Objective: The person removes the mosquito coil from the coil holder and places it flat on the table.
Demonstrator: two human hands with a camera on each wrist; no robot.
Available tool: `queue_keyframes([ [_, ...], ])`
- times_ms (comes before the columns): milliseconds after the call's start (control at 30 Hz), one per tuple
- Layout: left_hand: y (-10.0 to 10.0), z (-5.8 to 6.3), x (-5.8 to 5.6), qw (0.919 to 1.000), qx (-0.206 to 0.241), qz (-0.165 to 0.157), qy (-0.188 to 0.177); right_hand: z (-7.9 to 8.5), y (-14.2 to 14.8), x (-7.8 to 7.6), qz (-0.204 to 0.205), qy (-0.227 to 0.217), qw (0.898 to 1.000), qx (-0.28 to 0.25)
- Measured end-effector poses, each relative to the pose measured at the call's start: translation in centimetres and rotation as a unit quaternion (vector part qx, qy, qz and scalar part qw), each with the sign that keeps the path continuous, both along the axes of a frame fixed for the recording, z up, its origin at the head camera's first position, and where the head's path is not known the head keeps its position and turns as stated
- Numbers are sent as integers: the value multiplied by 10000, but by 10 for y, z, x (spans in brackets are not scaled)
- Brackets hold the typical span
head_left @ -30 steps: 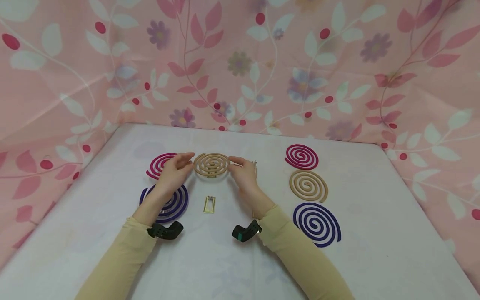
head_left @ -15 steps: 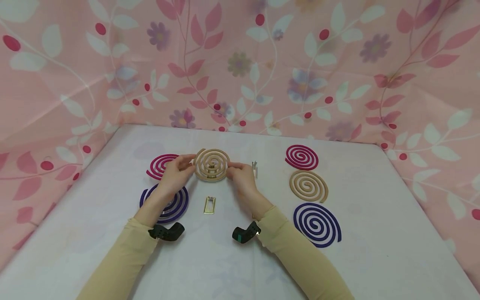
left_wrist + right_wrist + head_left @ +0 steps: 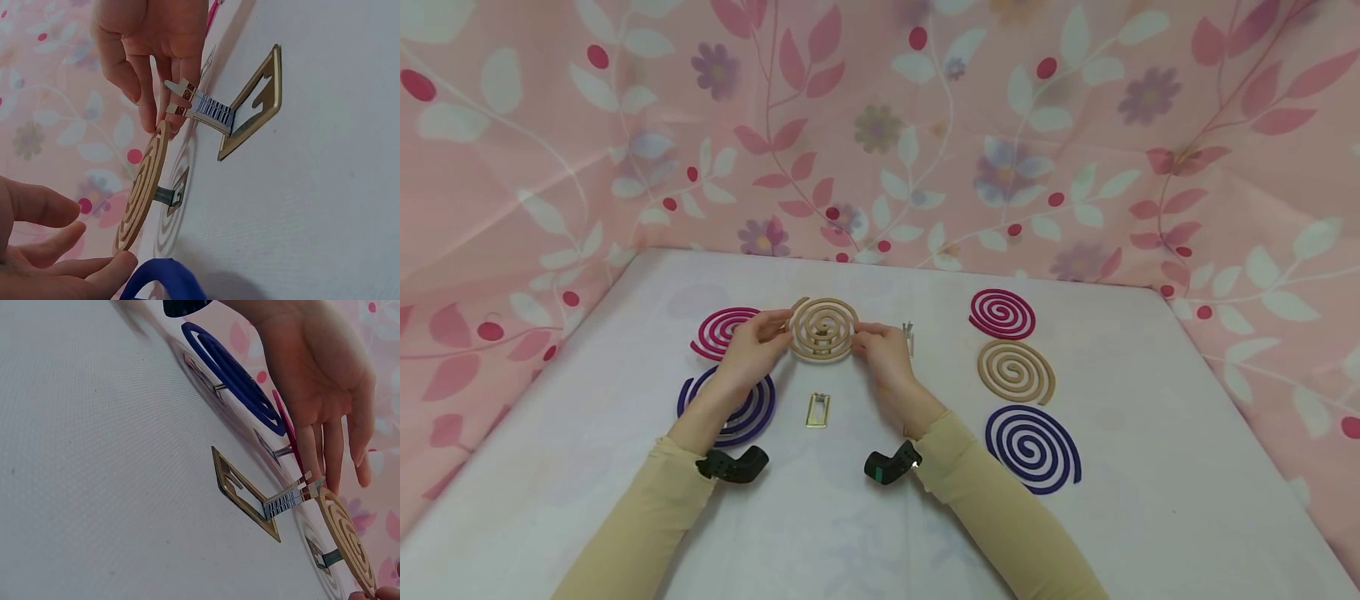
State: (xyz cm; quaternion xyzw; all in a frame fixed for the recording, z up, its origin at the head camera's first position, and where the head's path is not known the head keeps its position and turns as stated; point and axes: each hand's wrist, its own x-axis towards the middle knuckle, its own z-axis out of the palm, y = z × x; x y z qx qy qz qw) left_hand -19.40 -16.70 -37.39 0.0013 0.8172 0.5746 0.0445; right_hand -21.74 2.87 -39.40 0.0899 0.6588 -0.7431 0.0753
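Observation:
Both hands hold a tan mosquito coil (image 3: 823, 357) over a small metal stand, fingertips at opposite edges. My left hand (image 3: 748, 350) pinches its left edge; in the left wrist view, a fingertip meets the lower rim of the coil (image 3: 149, 181). Thumb and fingers of my right hand (image 3: 883, 358) pinch the right edge. From the side, a metal upright (image 3: 164, 195) shows beneath the coil. In front stands a bare brass-coloured stand (image 3: 818, 411) with a slotted upright, seen large in the right wrist view as a frame-shaped stand (image 3: 250, 509).
Left, a magenta coil (image 3: 707, 346) and a dark blue coil (image 3: 767, 400) sit raised on stands, partly behind my left arm. Right lie a magenta coil (image 3: 1002, 314), tan coil (image 3: 1016, 372) and blue coil (image 3: 1032, 450). Another metal stand (image 3: 909, 337) is beside my right hand.
Since a second ago the tan coil has tipped its face more towards the head camera, and the fingers have come in closer on its edges. The last half second shows almost no movement.

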Motion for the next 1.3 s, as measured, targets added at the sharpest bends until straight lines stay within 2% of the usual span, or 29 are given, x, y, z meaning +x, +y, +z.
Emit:
queue_keyframes([
  [767,-2,3,2,9995,189,211,114,6,-1,-3,42,171,9998,-86],
  [1100,-4,4,2,9974,301,526,382,8,3,1,33,550,9981,291],
  [1300,-3,5,2,9956,451,744,338,10,4,1,-160,806,9962,275],
])
